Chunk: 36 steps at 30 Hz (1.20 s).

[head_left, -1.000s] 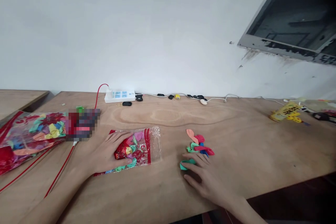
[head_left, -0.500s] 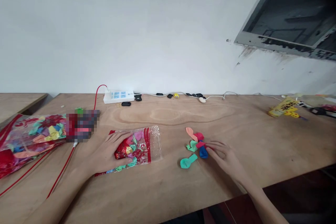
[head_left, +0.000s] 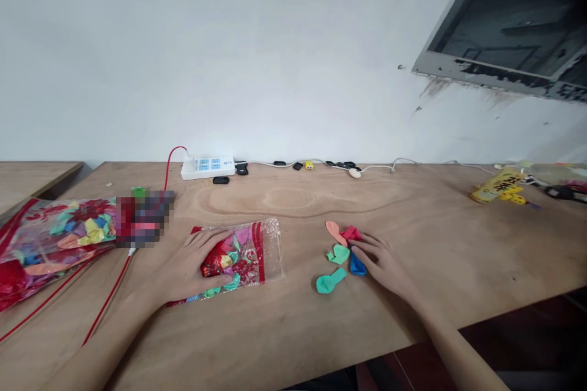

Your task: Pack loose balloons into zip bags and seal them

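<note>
My left hand [head_left: 202, 266] lies open on a clear bag [head_left: 270, 259] with red print and colourful balloons inside, thumb and fingers spread across it. My right hand [head_left: 380, 263] is open beside a small group of loose, uninflated balloons. Its fingertips touch the red balloon [head_left: 351, 233], and its thumb is over the blue balloon [head_left: 358, 265]. An orange balloon [head_left: 334, 232] lies against the red one. Just below are a light green balloon [head_left: 340, 254] and a teal balloon [head_left: 326, 283]. My right fingers partly hide the red and blue ones.
A second balloon bag [head_left: 59, 238] lies at the left beside a pixelated object [head_left: 144, 220] with a red cable [head_left: 107, 293]. Along the wall are a white power strip [head_left: 208, 167] and small black pieces [head_left: 221, 180]. A yellow packet [head_left: 498, 186] lies at the right.
My right hand has moved slightly up and left, and its fingers have loosened from a red balloon, which now lies by the other red one. My left hand has stayed on the bag.
</note>
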Available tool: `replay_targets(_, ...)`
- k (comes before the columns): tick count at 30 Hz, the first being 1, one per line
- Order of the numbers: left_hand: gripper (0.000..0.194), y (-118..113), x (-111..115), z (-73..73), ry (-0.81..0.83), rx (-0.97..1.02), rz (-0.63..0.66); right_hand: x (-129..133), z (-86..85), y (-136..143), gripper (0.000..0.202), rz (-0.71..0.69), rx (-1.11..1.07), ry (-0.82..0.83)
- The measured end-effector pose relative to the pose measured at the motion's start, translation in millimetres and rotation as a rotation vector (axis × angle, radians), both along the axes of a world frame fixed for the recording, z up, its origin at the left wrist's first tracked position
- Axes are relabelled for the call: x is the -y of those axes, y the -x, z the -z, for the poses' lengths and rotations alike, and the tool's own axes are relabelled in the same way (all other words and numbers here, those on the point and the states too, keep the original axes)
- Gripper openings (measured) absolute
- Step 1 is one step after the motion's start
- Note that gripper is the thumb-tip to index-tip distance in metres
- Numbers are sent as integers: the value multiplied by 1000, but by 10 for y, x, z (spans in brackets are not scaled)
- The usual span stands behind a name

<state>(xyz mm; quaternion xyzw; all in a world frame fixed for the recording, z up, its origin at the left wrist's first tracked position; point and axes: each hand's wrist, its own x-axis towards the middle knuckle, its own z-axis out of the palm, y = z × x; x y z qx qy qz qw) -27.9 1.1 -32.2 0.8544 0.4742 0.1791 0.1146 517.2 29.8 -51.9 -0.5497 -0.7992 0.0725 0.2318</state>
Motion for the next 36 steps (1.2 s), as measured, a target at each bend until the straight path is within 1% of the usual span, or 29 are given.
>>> replay_targets(2,89,0,2,-6,11,2,0,-7,30,-33,41,7,-6,-8)
replay_targets(5,89,-7,6,-23,25,5,-7,-49,51,-54,45,27,-91,2)
replay_targets(7,89,-13,7,-28,28,3,-15,-85,21,-35,47,37,-202,30)
replay_targets(9,89,-16,4,-25,20,7,-18,-112,-60,28,48,55,-351,62)
replay_targets(11,89,-19,4,-23,9,10,-18,-118,-182,151,49,84,-510,89)
replay_targets(13,89,-25,8,-34,1,9,-18,-99,-311,344,50,95,-642,128)
replay_targets(15,89,-33,17,-58,-6,6,-16,-60,-406,598,51,70,-706,191)
replay_targets(16,90,-37,21,-73,-10,6,-14,-39,-432,741,50,39,-702,228)
replay_targets(18,90,-45,28,-99,-16,4,-11,-11,-440,1038,46,-69,-631,302)
replay_targets(20,90,-51,31,-114,-15,3,-7,-22,-408,1328,42,-253,-515,329)
replay_targets(23,91,-60,32,-111,-4,16,-1,-122,-353,1723,42,-560,-272,247)
replay_targets(26,93,-66,36,-96,5,32,4,-275,-345,2106,41,-751,-52,147)
replay_targets(28,94,-64,42,-88,12,28,5,-370,-344,2374,39,-837,13,98)
replay_targets(30,96,-55,47,-86,6,19,0,-447,-312,2636,40,-884,33,61)
replay_targets(32,98,-37,50,-91,-9,11,-17,-501,-232,2855,48,-903,48,33)
replay_targets(34,98,-13,49,-104,-12,3,-41,-528,-128,2998,61,-925,96,-13)
replay_targets(36,96,11,44,-116,-3,1,-49,-526,-47,3053,63,-956,166,-80)
